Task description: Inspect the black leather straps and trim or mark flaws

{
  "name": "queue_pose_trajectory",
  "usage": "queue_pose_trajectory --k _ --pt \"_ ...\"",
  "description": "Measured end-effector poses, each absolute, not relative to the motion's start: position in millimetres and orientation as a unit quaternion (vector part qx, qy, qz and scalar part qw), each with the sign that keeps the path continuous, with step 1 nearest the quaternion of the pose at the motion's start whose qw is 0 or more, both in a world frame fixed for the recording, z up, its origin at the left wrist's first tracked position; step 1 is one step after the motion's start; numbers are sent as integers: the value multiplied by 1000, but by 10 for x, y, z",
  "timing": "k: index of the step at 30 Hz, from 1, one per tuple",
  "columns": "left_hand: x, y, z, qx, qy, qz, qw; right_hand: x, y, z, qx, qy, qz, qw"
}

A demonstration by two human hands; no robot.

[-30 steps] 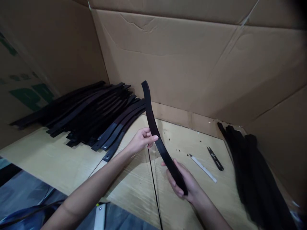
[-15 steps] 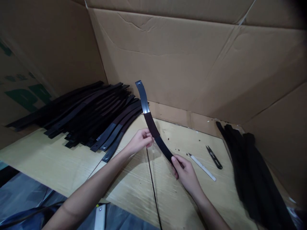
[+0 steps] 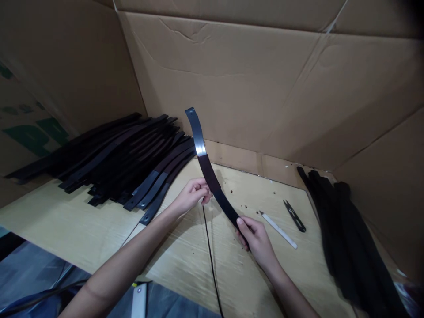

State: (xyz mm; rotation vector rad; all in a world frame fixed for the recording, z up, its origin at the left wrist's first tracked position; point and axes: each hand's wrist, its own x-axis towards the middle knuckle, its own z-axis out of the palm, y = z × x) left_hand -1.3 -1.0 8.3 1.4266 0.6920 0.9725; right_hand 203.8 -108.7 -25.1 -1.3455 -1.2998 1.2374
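Observation:
I hold one curved black strip (image 3: 205,165) with both hands above a cardboard-covered table (image 3: 82,229). Its upper end is bare shiny metal with a small hole; the lower part wears a dark sleeve. My left hand (image 3: 192,195) pinches the strip near its middle. My right hand (image 3: 256,240) is closed round its lower end. A thin black thread (image 3: 209,251) hangs down from near my left hand.
A big heap of similar black strips (image 3: 115,154) lies at the back left. A pile of dark sleeves (image 3: 347,234) lies at the right. Small black snips (image 3: 294,215) and a white blade-like tool (image 3: 278,229) lie beside my right hand. Cardboard walls (image 3: 248,88) enclose the table.
The sleeve has slid down the strip, baring its shiny metal top. My right hand turned from lying open under the strip's end to gripping it. The strip shifted slightly left.

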Motion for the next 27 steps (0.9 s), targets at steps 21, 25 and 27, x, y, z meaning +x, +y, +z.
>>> queue_pose_trajectory --k 21,25,27 --pt "8 -43 25 574 310 413 636 1928 -1112 -247 -409 -378 703 442" --pt "13 -37 35 598 340 424 589 1919 -1111 -200 -506 -476 570 438" --pt "13 -33 39 601 340 418 591 1919 -1116 -194 -534 -522 504 434"
